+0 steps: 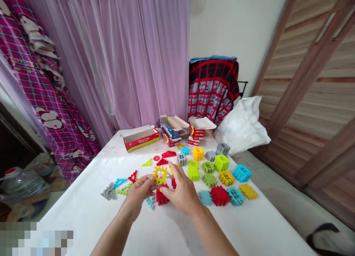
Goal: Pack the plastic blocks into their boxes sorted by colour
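My left hand [140,192] and my right hand [181,191] meet over the white table [83,211], fingers pinched round a small build of interlocking plastic blocks. A yellow grid piece [160,174] stands on top, held between both hands, with a red block [161,198] under it. A blue triangular piece [150,201] lies just below my left hand. To the right lie several loose blocks: a red one [219,195], a light blue one [242,173], green ones [193,171] and yellow ones [226,177].
Flat triangular pieces, grey [108,193], red [133,176] and green [147,162], lie left of my hands. Open cardboard boxes [141,137] [172,129] [199,129] stand at the table's far edge. A white plastic bag [242,125] sits at the right, purple curtains behind.
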Motion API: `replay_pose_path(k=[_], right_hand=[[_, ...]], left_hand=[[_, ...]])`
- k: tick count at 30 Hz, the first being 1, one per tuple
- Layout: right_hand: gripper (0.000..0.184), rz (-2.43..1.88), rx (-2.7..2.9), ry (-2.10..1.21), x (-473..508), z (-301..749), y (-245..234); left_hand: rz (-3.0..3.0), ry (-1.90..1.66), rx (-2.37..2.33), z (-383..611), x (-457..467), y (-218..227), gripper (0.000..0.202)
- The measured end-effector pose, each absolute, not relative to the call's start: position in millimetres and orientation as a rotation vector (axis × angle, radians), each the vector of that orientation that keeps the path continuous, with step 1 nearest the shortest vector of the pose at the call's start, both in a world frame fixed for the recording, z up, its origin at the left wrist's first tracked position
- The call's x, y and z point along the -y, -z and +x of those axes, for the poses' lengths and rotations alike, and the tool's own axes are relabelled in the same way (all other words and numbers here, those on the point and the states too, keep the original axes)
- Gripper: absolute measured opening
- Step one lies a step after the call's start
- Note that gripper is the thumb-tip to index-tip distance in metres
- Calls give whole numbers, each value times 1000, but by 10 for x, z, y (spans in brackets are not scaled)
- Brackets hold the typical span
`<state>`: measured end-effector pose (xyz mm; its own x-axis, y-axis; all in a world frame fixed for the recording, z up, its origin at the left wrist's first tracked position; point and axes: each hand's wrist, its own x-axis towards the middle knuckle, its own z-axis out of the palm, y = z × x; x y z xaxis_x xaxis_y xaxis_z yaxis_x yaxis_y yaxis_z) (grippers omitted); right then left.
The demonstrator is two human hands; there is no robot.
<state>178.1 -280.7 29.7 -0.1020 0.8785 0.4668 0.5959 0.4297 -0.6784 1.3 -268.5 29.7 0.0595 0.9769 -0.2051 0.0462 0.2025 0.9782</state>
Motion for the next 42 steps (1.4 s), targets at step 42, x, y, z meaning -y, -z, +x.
replay_pose_path(k=[42], right_hand=[[51, -2481, 1261, -156, 2853, 3828, 86]], left_hand=[[1511, -1162, -1346, 488, 3152, 651, 56]])
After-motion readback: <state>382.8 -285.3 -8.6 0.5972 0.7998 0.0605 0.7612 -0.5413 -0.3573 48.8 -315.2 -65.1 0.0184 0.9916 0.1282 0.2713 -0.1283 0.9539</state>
